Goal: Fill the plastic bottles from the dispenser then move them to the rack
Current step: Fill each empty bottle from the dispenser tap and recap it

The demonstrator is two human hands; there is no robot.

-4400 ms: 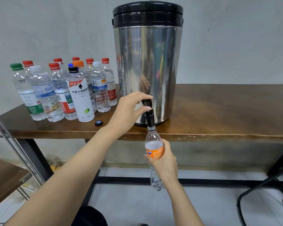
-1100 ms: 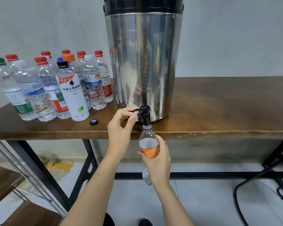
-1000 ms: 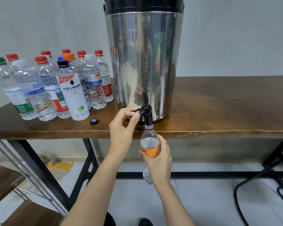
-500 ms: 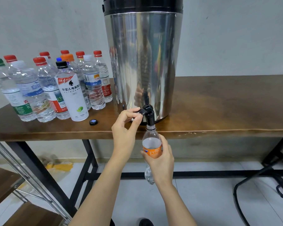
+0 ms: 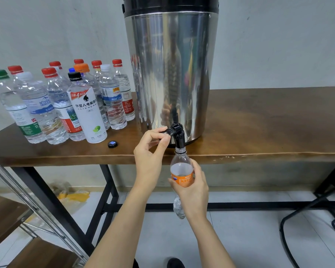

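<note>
Steel dispenser [image 5: 170, 74] sits on the wooden worktop [image 5: 259, 122]. Left hand [image 5: 150, 151] pinches the black tap lever [image 5: 167, 131] between thumb and fingers [image 5: 156, 133]. Right hand [image 5: 191, 188] is wrapped round the orange-label bottle [image 5: 182, 176], upright, with its mouth right at the spout, just off the worktop's front edge. Capped bottles [image 5: 56, 105] crowd the left, with a loose black cap [image 5: 112, 144] beside them.
</note>
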